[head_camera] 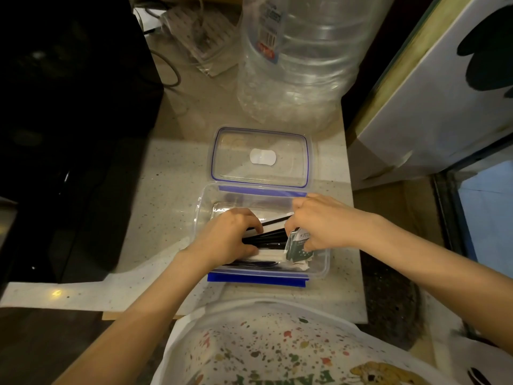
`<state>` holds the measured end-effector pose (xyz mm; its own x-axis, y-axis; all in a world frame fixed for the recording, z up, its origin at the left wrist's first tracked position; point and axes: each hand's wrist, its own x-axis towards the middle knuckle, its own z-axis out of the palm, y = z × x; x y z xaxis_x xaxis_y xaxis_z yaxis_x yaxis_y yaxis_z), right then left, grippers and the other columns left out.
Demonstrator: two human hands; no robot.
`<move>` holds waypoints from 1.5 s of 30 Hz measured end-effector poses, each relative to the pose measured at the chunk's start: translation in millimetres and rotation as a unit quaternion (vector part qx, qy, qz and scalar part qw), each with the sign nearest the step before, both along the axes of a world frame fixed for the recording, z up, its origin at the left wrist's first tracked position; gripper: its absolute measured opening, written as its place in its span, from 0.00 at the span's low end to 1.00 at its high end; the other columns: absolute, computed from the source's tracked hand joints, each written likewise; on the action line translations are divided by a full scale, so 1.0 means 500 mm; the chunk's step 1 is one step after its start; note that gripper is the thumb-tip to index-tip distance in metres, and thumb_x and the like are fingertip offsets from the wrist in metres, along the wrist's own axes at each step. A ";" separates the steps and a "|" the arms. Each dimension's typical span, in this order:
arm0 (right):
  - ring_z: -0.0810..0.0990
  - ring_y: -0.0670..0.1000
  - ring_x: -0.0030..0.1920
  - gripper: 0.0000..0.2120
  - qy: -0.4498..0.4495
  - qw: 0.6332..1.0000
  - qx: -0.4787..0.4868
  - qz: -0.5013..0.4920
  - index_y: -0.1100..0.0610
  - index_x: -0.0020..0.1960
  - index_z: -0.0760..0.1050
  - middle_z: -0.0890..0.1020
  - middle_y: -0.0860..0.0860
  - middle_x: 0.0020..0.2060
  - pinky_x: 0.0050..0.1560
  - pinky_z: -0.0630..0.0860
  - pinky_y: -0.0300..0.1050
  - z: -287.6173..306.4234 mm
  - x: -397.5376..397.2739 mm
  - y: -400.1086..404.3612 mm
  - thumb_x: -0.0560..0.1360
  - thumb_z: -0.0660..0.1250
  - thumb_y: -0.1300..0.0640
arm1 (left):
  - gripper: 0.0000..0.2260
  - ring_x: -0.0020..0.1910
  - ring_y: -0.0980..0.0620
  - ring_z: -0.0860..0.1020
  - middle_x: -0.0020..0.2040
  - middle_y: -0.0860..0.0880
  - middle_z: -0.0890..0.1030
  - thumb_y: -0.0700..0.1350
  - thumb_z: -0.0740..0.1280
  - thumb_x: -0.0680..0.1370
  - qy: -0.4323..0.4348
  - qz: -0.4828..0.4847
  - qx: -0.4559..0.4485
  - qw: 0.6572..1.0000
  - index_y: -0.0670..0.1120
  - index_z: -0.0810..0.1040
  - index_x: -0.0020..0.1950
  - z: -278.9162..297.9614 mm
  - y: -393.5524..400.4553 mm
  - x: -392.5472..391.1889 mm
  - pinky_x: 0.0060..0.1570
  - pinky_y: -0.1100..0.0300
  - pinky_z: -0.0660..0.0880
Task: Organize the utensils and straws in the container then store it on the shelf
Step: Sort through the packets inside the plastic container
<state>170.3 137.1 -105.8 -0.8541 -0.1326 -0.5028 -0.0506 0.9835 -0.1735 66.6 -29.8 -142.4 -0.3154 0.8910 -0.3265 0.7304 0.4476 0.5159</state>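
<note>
On the speckled surface [172, 173], directly in front of me, I judge the task to be in its first stage: sorting is under way and nothing is closed or stored. Largest nearby is an empty clear water jug [302, 56], standing behind the work area and not involved. Next is the clear container [319, 262] with blue latches, open and resting near the surface's front edge. Its lid [261, 158] lies flat just behind it, touching or nearly touching the far rim, so the closing step remains. No shelf is identifiable in this view, so the storing step also remains. Inside the container I see a bundle of black straws [273, 236] lying lengthwise, a white wrapped item [268, 255] beside them toward the near wall, a dark utensil [258, 263] along the near wall, and a small green-and-white packet [298, 247] at the right end. My left hand [227, 237] is curled narrowly over the left ends of the straws, fingers closed around them. My right hand [322, 222] is curled over the right ends, thumb and fingers pinched near the packet; I cannot tell whether it grips the straws, the packet, or both. The far half of the container holds nothing I can make out.
</note>
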 end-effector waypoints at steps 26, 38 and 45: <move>0.84 0.44 0.39 0.11 0.138 0.703 -0.495 -0.491 0.49 0.39 0.82 0.86 0.46 0.37 0.33 0.76 0.30 0.013 0.051 0.044 0.56 0.77 0.52 | 0.16 0.50 0.57 0.77 0.53 0.52 0.80 0.56 0.70 0.70 -0.123 -0.095 -0.021 0.988 0.50 0.80 0.54 0.040 0.004 0.001 0.53 0.58 0.76; 0.84 0.44 0.40 0.10 0.141 0.702 -0.491 -0.497 0.49 0.40 0.81 0.86 0.46 0.38 0.35 0.78 0.31 0.010 0.049 0.035 0.61 0.77 0.58 | 0.15 0.54 0.55 0.76 0.58 0.50 0.78 0.46 0.69 0.73 -0.114 -0.139 -0.069 0.981 0.48 0.77 0.60 0.024 0.011 -0.006 0.56 0.63 0.74; 0.85 0.45 0.40 0.10 0.148 0.696 -0.497 -0.497 0.50 0.41 0.81 0.86 0.47 0.38 0.37 0.79 0.33 0.007 0.050 0.031 0.62 0.77 0.59 | 0.14 0.51 0.51 0.77 0.55 0.50 0.79 0.45 0.69 0.71 0.009 -0.135 -0.053 0.989 0.49 0.77 0.57 0.010 0.017 0.007 0.51 0.54 0.78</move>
